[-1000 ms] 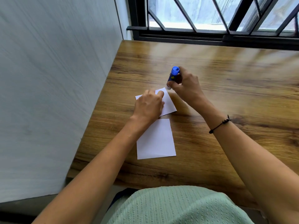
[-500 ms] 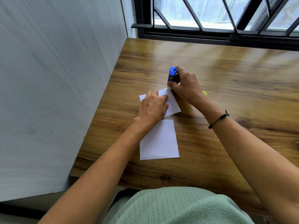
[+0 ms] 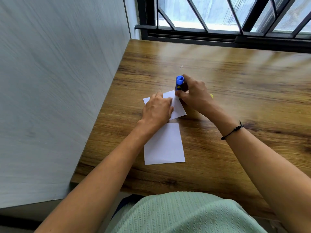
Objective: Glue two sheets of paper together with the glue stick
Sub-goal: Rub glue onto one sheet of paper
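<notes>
Right hand [image 3: 195,95] curled round the blue glue stick [image 3: 179,84], held nearly upright, working end down at the far right corner of the far paper sheet [image 3: 177,106]. Left hand [image 3: 157,110] just beside it, laid flat with fingers extended, pinning that same sheet to the wooden table [image 3: 235,81]. Nearer than both hands, under the left wrist, the second paper sheet [image 3: 164,145], lying flat and untouched. Behind the right hand, a sliver of something yellow [image 3: 211,95], likely the cap, though mostly hidden.

Step in hand, by the look of it: spreading glue. Best done with light, even strokes away from the pinning fingers, out past the edges and corners, keeping the sheet pressed so nothing creeps or wrinkles. Worth avoiding heavy pressure, which could tear or buckle thin paper.

No containers in view.
</notes>
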Available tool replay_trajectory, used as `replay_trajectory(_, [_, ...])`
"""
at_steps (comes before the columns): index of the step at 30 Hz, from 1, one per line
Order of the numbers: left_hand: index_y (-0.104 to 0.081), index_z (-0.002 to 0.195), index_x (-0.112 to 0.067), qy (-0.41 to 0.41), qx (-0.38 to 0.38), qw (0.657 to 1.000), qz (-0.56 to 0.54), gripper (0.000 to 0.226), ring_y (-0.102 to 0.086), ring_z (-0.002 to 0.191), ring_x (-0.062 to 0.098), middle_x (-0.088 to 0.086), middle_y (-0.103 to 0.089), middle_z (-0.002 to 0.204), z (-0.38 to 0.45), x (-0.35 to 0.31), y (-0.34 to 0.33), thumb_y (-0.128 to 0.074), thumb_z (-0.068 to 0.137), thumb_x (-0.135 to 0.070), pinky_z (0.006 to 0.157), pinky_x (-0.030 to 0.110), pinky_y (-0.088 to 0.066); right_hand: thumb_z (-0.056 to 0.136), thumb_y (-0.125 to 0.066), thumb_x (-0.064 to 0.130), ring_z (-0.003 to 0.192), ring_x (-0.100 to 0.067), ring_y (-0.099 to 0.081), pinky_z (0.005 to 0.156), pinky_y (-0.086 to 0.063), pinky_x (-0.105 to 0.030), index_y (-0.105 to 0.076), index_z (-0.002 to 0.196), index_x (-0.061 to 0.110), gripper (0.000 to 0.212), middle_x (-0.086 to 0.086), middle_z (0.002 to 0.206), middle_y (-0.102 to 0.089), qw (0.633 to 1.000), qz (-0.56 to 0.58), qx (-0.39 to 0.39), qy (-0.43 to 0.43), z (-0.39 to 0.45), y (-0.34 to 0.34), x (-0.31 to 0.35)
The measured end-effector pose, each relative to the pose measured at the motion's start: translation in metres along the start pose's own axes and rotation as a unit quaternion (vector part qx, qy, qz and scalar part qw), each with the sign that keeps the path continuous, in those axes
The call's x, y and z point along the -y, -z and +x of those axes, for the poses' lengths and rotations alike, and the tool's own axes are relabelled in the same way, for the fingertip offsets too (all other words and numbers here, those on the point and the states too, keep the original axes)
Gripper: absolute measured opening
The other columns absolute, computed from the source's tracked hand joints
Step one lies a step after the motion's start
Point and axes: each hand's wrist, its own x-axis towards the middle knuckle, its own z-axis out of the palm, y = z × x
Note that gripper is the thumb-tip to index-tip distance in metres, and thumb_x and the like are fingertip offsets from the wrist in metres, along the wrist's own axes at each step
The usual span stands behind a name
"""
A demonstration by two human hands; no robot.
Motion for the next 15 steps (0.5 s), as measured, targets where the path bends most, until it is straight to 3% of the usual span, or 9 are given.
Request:
replay_trajectory(5, [-0.057, 0.115, -0.011, -0.001, 0.002, 1.0, 0.013, 0.033, -0.049, 0.098, 0.03, 0.017, -0.051, 0.102, 0.003, 0.0, 0.0, -0.05, 0.088, -0.03, 0.071, 0.034, -0.038, 0.079, -0.062, 0.011, 0.083, -0.032, -0.059, 0.073, -0.042, -0.034, -0.054, 0.106, 0.005, 0.028, -0.014, 0.087, -0.065, 1.0, 0.005, 0.006, 0.005, -0.012, 0.004, -0.002])
replay_trajectory(9, [-0.055, 0.117, -0.009, 0.011, 0.005, 1.0, 0.019, 0.036, -0.049, 0.099, 0.032, 0.018, -0.052, 0.103, 0.007, 0.002, 0.0, -0.05, 0.089, -0.03, 0.072, 0.036, -0.04, 0.079, -0.063, 0.012, 0.081, -0.029, -0.059, 0.069, -0.038, -0.025, -0.054, 0.106, 0.006, 0.028, -0.007, 0.082, -0.062, 1.0, 0.008, 0.003, 0.004, -0.024, 0.006, -0.002])
replay_trajectory(13, [-0.056, 0.11, -0.008, 0.015, 0.014, 0.999, 0.026, 0.031, -0.05, 0.098, 0.034, 0.019, -0.051, 0.104, 0.013, 0.004, 0.002, -0.049, 0.089, -0.03, 0.076, 0.039, -0.042, 0.078, -0.063, 0.01, 0.082, -0.03, -0.059, 0.077, -0.049, -0.043, -0.054, 0.102, 0.005, 0.026, -0.014, 0.085, -0.066, 1.0, 0.028, 0.012, 0.004, -0.035, 0.011, -0.001])
replay_trajectory(15, [-0.057, 0.107, -0.007, 0.011, 0.014, 0.999, 0.028, 0.03, -0.05, 0.097, 0.033, 0.018, -0.051, 0.102, 0.014, 0.004, 0.003, -0.049, 0.089, -0.029, 0.076, 0.039, -0.042, 0.078, -0.064, 0.01, 0.08, -0.029, -0.059, 0.077, -0.05, -0.045, -0.054, 0.1, 0.005, 0.025, -0.015, 0.085, -0.066, 0.999, 0.029, 0.016, 0.002, -0.041, 0.014, -0.001])
